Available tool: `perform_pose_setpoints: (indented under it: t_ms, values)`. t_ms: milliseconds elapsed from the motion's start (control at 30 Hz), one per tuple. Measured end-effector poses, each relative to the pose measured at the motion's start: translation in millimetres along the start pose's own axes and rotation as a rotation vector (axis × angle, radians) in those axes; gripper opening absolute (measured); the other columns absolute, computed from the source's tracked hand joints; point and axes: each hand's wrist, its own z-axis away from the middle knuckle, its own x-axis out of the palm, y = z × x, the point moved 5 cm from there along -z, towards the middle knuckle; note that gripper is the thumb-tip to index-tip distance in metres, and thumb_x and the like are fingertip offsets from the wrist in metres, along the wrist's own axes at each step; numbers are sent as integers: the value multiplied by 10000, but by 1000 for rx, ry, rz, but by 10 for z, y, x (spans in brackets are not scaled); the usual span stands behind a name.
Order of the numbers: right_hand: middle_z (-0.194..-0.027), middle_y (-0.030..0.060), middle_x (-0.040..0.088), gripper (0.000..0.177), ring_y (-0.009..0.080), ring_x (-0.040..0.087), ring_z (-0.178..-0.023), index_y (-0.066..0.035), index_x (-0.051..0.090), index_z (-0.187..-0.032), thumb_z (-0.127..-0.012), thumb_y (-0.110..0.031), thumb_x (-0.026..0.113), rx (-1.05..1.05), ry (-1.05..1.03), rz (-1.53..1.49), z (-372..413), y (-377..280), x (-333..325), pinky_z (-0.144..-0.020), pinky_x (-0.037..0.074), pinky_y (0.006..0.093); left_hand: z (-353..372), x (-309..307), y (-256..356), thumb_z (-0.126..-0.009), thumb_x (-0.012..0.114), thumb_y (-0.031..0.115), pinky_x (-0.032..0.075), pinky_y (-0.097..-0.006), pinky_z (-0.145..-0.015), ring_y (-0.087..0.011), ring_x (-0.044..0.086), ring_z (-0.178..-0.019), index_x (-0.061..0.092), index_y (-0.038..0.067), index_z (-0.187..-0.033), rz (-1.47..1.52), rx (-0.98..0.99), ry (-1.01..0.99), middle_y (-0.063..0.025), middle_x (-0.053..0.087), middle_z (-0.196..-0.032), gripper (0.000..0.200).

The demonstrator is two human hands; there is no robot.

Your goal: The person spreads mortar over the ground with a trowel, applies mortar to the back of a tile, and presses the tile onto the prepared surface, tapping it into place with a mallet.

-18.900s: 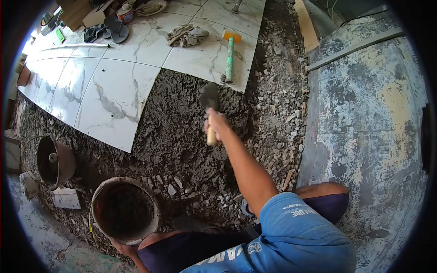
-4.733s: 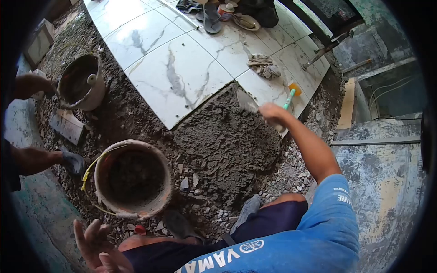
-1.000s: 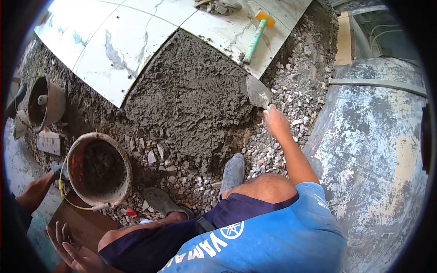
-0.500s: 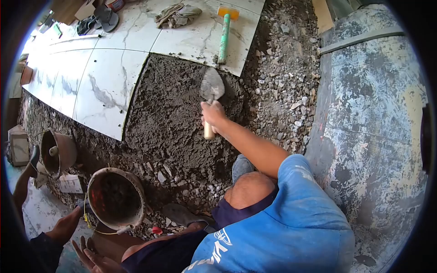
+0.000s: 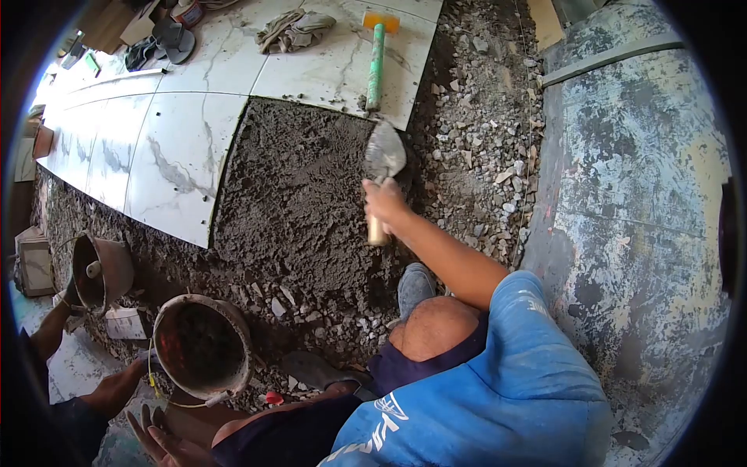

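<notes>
My right hand [image 5: 385, 204] is wrapped round the pale handle of a pointed trowel [image 5: 386, 152]. The trowel's mortar-smeared blade lies at the right edge of a bed of wet grey mortar [image 5: 296, 187], close to the corner of a laid marble-patterned tile [image 5: 334, 74]. Low at the left, beside my bent leg, my left hand [image 5: 159, 440] has its fingers spread and holds nothing. Near it stands a mortar-crusted bucket [image 5: 243, 342], its inside dark.
A green-handled mallet [image 5: 376, 70] and a crumpled cloth [image 5: 296, 31] lie on the tiles. Gravel [image 5: 475, 148] runs along the right, beside a paint-stained board [image 5: 630, 202]. At left, a co-worker's hands [image 5: 117, 389] are at the bucket and a second bucket [image 5: 105, 272].
My right hand and the trowel have moved right, toward the mortar's edge. The co-worker's farther hand has shifted at the second bucket. My left hand stays spread.
</notes>
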Motion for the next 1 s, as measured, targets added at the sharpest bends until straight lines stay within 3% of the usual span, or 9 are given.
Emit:
perform_pose_setpoints:
  t_ms: [267,400,567,767,833,900,933,967,1000]
  values:
    - [-703,63,519,274,142,512,-481,-42,428,-1001,-955,-280,555,-59,43,188,242,-181,-733,-398,452,316,123,-158,-139,-1004,458,234,390,-365,-1008,-261,521,-1126,370,-6,-1426,-1,-123,73,-194,498,-1308,494]
    - [-1207,287,578,588,428,574,-1108,-2,518,-1282,-905,-453,524,-349,97,1029,-183,-444,-1360,-948,447,463,293,-116,-36,-1009,445,235,377,-356,-1023,-248,510,-1137,364,-2,-1431,-12,-179,131,-186,487,-1322,491]
    - [-926,196,675,502,348,655,-845,-4,590,-1142,-933,-449,489,-185,-165,1023,-698,-522,-1584,-779,511,424,390,-202,-27,-1009,454,245,380,-351,-1014,-233,509,-1110,375,21,-1433,-34,-203,176,-175,492,-1315,486]
    - [-574,37,491,446,173,507,-462,-22,533,-864,-987,-444,462,120,-420,815,-467,-477,-1487,-436,428,362,415,-145,87,-998,471,239,403,-346,-995,-231,537,-1091,397,4,-1414,-105,-219,236,-168,506,-1306,483]
    - [-1005,208,604,304,381,578,-855,-4,530,-1105,-874,-183,613,-947,-833,1692,-606,-128,-1607,-767,459,481,380,-92,207,-980,483,239,418,-322,-959,-198,565,-1046,402,-65,-1375,-202,-181,212,-153,593,-1208,505]
    - [-1161,269,581,409,406,565,-1026,9,520,-1247,-866,-129,571,-1089,-879,1547,-562,-95,-1725,-867,451,454,327,-15,305,-922,559,187,454,-295,-904,-171,595,-963,426,-81,-1349,-112,-163,231,-143,629,-1133,522]
    - [-1026,264,622,281,409,571,-981,-2,615,-1090,-938,-205,495,-632,-763,1452,-645,-219,-1711,-869,442,465,326,-85,205,-872,598,155,467,-298,-894,-174,608,-958,425,-71,-1362,-109,-126,234,-137,637,-1123,566]
    - [-800,200,633,352,333,614,-754,-23,638,-907,-985,-300,435,-835,-701,1402,-706,-346,-1684,-705,482,460,319,-81,200,-855,608,149,474,-304,-889,-182,618,-968,425,-48,-1374,-71,-155,208,-146,641,-1124,585]
    - [-636,104,563,353,229,547,-505,-52,584,-833,-982,-347,458,-30,-492,937,-521,-507,-1555,-485,442,406,269,-28,173,-838,617,142,481,-311,-885,-190,629,-977,425,-25,-1387,-7,-186,150,-154,645,-1125,606]
